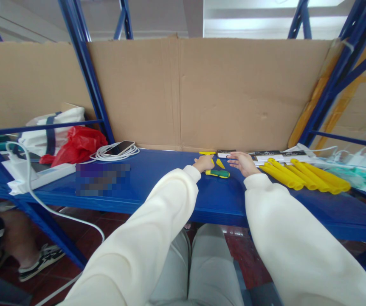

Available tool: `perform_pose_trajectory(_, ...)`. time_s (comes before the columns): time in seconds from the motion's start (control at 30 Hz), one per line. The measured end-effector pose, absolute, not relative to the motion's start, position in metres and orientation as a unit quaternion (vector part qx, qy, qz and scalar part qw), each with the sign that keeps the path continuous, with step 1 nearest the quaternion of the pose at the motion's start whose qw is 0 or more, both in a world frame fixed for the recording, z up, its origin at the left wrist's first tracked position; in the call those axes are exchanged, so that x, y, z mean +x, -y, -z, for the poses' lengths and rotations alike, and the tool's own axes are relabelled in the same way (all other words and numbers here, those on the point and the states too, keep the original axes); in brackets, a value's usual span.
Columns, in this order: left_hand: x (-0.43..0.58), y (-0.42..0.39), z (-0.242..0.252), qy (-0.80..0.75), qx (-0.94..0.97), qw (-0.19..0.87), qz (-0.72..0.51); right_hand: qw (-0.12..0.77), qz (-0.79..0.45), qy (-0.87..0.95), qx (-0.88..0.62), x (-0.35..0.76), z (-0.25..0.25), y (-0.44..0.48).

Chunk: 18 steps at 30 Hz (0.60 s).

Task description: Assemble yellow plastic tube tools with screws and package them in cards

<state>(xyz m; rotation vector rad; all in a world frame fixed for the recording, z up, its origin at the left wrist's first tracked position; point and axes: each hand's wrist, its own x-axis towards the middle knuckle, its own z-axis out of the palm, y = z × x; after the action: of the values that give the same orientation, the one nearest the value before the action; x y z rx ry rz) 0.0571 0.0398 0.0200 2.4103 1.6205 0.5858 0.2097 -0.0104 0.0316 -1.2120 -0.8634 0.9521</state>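
My left hand [204, 162] rests on the blue shelf [157, 182] with its fingers curled, right beside the handle end of a green and yellow screwdriver [217, 173]. Whether it grips a small yellow piece [207, 153] lying just behind it, I cannot tell. My right hand [243, 162] hovers open, palm partly up, just to the right of another small yellow piece [220, 163]. Both arms wear cream sleeves. Several long yellow tubes [304, 175] lie to the right of my right hand.
A cardboard sheet [202, 89] backs the shelf. At the left are a phone [119, 148] on coiled white cable, a red bag [79, 144], a white bag [54, 127] and a power strip [43, 176]. Another person's leg and shoe [39, 261] show bottom left. Packaged items [351, 170] lie far right.
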Motion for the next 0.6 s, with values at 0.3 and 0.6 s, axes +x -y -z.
perform_pose_trajectory(0.3,0.022,-0.011,-0.056,-0.431,0.902,0.016,-0.014,0.622,-0.412,0.396,-0.535,0.211,-0.03,0.01)
perform_pose_trajectory(0.6,-0.018,-0.002,-0.014,-0.408,0.858,-0.002,-0.311,0.574,-0.344,0.456,-0.587,0.222,-0.026,0.001)
